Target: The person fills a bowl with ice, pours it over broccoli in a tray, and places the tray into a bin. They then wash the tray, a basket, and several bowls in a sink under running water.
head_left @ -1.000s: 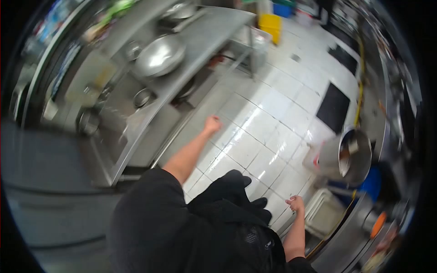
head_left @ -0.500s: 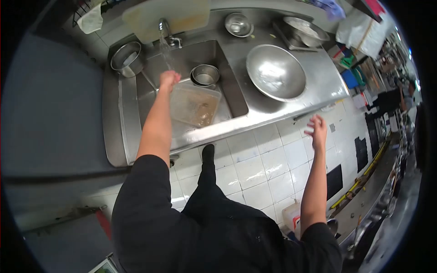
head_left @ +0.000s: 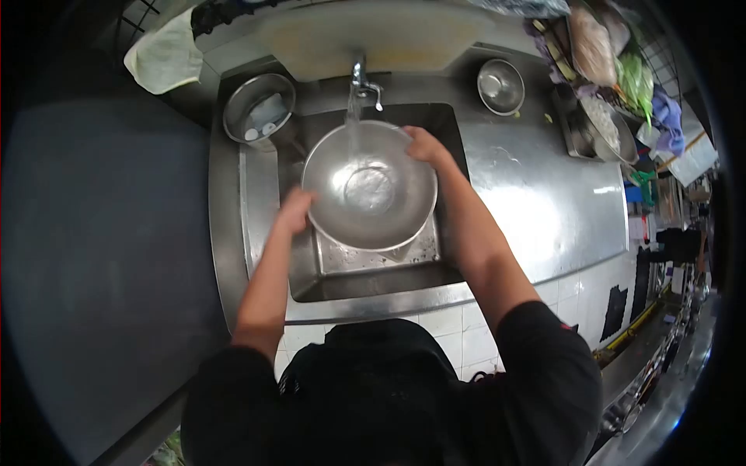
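Note:
A large steel mixing bowl (head_left: 388,221) is held over the sink (head_left: 365,289) between my two hands. My left hand (head_left: 294,211) is closed on its left rim, slightly blurred. At the upper right rim, my right hand (head_left: 423,145) grips the edge. Water runs from the tap (head_left: 359,76) down into the bowl, and a shallow pool lies at its bottom. Most of the basin is hidden beneath the bowl, along with whatever sits under it.
A steel pot (head_left: 260,109) with pale things inside stands left of the tap. On the right counter (head_left: 536,194) are a small steel bowl (head_left: 501,87) and, farther right, a bowl of white food (head_left: 606,132). A cutting board (head_left: 365,35) leans behind the tap.
The large bowl has gone from the right counter to over the sink, under the running tap. Both hands now hold its rim; before, they were empty of it and apart.

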A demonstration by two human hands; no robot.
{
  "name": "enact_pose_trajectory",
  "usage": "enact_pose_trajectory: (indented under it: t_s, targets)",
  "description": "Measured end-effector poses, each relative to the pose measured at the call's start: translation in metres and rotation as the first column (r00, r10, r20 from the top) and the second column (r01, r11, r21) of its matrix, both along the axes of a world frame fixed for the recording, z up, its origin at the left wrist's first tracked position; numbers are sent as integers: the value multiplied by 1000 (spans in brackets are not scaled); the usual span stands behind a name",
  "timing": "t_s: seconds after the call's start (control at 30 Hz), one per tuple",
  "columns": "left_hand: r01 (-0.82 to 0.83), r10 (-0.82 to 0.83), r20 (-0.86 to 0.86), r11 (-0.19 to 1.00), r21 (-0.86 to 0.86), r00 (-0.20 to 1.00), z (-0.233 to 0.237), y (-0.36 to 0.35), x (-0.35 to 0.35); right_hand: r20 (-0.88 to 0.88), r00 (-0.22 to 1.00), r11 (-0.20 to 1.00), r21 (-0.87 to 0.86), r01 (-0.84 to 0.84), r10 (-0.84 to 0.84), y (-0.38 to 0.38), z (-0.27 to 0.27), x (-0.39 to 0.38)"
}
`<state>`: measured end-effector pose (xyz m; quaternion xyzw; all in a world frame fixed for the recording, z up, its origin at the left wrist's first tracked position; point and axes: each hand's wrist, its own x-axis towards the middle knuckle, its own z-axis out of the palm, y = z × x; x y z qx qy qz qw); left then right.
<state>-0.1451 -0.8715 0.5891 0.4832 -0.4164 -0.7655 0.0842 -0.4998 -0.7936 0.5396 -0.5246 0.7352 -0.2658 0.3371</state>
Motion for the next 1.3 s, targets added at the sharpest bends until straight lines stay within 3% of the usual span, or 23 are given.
enact_pose_trajectory:
  t_s: [0.03, 0.1, 0.17, 0.33, 0.4, 0.43, 0.47, 0.5, 0.57, 0.63, 0.67, 0.73, 0.77, 0.8, 0.87, 0.97, 1.0, 1.03, 1.07, 1.1, 1.13, 1.27, 1.3]
  targets:
    - [-115, 114, -22, 993, -20, 993, -39, 20, 27, -48, 994, 986, 141, -86, 94, -31, 20, 19]
    - [-369, 370, 45, 929, -25, 928, 2, 92, 22, -311, 921, 972, 41, -232, 233, -91, 18, 57]
    - [-469, 468, 74, 883, -6, 880, 3, 127, 11, -373, 797, 880, 209, -427, 475, -135, 65, 104]
    - [-582, 697, -134, 676, 452, 705, -76, 137, -2, -185, 899, 918, 85, -388, 397, -126, 128, 117]
    - [-502, 550, -66, 799, 330, 832, -96, 105, -14, -371, 863, 929, -1, -371, 344, -91, 132, 75]
    - [-446, 495, -70, 828, 340, 866, -109, 81, -22, -309, 941, 984, -61, -166, 139, -64, 117, 46]
    - [-391, 441, -75, 852, 348, 894, -119, 55, -34, -149, 982, 986, 140, -95, 116, -39, 122, 19]
    - [-396, 449, -169, 877, 272, 877, -109, 36, -50, 2, 984, 876, 457, 155, -176, -12, 152, 12]
    - [-342, 376, -331, 926, 158, 865, -106, -5, -75, 382, 813, 834, 510, 211, -440, 43, 137, 5]
    - [-182, 166, -326, 983, -18, 931, -122, -54, -97, -131, 980, 987, -70, 145, -153, 91, 74, 9]
    - [-58, 25, -227, 988, -142, 973, -128, -67, -103, -142, 967, 974, -116, 194, -210, 110, 79, 33]
    - [332, -345, 119, 666, -668, 931, -143, -75, -111, -155, 946, 951, -166, 260, -286, 139, 101, 69]
    - [450, -362, 283, 560, -696, 888, -156, -75, -107, -289, 899, 939, -203, 279, -330, 154, 111, 80]
    - [564, -358, 439, 444, -696, 824, -169, -75, -103, -419, 829, 925, -246, 289, -371, 168, 119, 87]
    - [736, -73, 811, 475, -483, 580, -263, -66, -85, -402, 842, 933, -191, 306, -359, 201, 130, 86]
    - [800, -176, 852, 476, -365, 494, -313, -54, -43, -335, 902, 962, -128, 243, -272, 255, 136, 88]
    - [853, -129, 898, -280, -440, 421, -402, -97, -7, -342, 907, 969, -93, 227, -245, 270, 133, 93]
    - [725, -191, 727, -92, -683, 660, -384, -85, -6, -356, 910, 977, -69, 203, -214, 286, 125, 95]
    - [753, -58, 789, 349, -558, 611, -276, -53, -45, -346, 913, 975, -32, 221, -218, 297, 124, 99]
    - [680, -73, 678, 158, -716, 731, -288, -66, -41, -327, 919, 973, 3, 232, -219, 304, 125, 105]
    - [626, -123, 638, 399, -670, 760, -225, -56, -60, -335, 912, 970, -35, 239, -237, 308, 128, 108]
    - [603, -174, 581, 333, -725, 795, -99, -44, -98, -347, 896, 959, -150, 240, -278, 326, 130, 121]
    - [699, -105, 694, 197, -687, 712, -79, -41, -107, -358, 890, 955, -192, 227, -284, 332, 128, 121]
